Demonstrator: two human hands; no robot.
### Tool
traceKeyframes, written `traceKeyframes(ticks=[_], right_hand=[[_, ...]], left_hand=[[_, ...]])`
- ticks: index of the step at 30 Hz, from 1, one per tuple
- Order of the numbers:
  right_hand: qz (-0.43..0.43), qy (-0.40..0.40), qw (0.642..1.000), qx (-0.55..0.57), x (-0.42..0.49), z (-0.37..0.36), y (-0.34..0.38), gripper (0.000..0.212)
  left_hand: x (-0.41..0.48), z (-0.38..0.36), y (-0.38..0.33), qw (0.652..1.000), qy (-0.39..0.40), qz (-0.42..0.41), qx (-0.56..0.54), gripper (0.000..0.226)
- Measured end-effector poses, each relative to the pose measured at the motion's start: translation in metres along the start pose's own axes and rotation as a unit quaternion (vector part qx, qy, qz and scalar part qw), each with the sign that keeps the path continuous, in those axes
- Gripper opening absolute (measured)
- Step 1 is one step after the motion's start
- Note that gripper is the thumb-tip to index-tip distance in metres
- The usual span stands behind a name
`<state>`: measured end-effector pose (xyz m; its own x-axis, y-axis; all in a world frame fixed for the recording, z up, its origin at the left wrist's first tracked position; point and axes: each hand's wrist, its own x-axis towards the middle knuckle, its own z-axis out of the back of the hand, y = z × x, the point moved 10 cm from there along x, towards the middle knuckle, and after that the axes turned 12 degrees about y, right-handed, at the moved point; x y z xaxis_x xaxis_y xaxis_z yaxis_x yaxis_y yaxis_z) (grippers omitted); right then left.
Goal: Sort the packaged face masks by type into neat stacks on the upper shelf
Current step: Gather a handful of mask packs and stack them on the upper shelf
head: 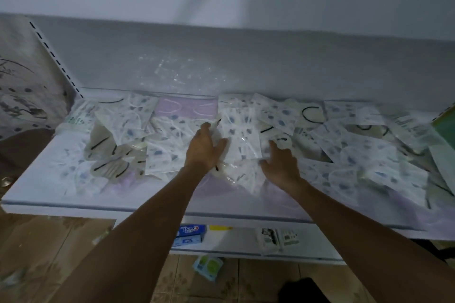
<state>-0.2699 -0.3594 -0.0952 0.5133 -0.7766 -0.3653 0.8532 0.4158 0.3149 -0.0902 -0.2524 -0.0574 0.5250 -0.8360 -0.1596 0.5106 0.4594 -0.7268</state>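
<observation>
White and glossy, the upper shelf carried packaged face masks in an overlapping jumble from its left edge to its right. Near the middle, the left hand lay against the left edge of a blue-patterned packet with its thumb on the wrapper. Blur hid whether it pinched. The right hand rested with relaxed, spread fingers on packets at that packet's lower right corner.

Nothing reads clearly; the blue box on the lower shelf bears only blurred lettering.
</observation>
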Motion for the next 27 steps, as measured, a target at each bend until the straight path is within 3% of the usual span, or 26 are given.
traceKeyframes(ticks=[3,6,10,12,14,17,22,27], right_hand=[[0.078,0.030,0.993,0.087,0.005,0.002,0.028,0.064],[0.116,0.060,0.960,0.246,0.009,0.006,0.046,0.061],[0.120,0.092,0.921,0.359,0.009,0.009,0.057,0.047],[0.139,0.064,0.946,0.287,0.008,0.018,0.059,0.038],[0.156,-0.033,0.978,0.135,0.006,0.043,0.059,0.029],[0.155,-0.138,0.976,0.065,0.017,0.080,0.047,0.037],[0.100,-0.014,0.992,-0.070,0.069,0.073,0.056,0.067],[0.115,0.109,0.979,-0.131,0.094,0.044,0.097,0.082]], left_hand=[[0.008,-0.019,-0.006,0.996,0.000,0.055,0.074,0.071],[0.006,-0.029,0.003,0.992,-0.003,0.120,0.042,0.078],[-0.008,-0.028,0.014,0.986,-0.013,0.163,-0.017,0.058],[-0.017,-0.022,0.017,0.983,-0.024,0.174,-0.059,0.056],[-0.022,-0.016,0.018,0.980,-0.030,0.162,-0.114,0.056],[-0.032,-0.004,0.023,0.971,-0.037,0.147,-0.186,0.057],[-0.054,0.029,0.059,0.936,-0.091,0.153,-0.304,0.044],[-0.084,0.052,0.100,0.909,-0.147,0.172,-0.351,0.042]])
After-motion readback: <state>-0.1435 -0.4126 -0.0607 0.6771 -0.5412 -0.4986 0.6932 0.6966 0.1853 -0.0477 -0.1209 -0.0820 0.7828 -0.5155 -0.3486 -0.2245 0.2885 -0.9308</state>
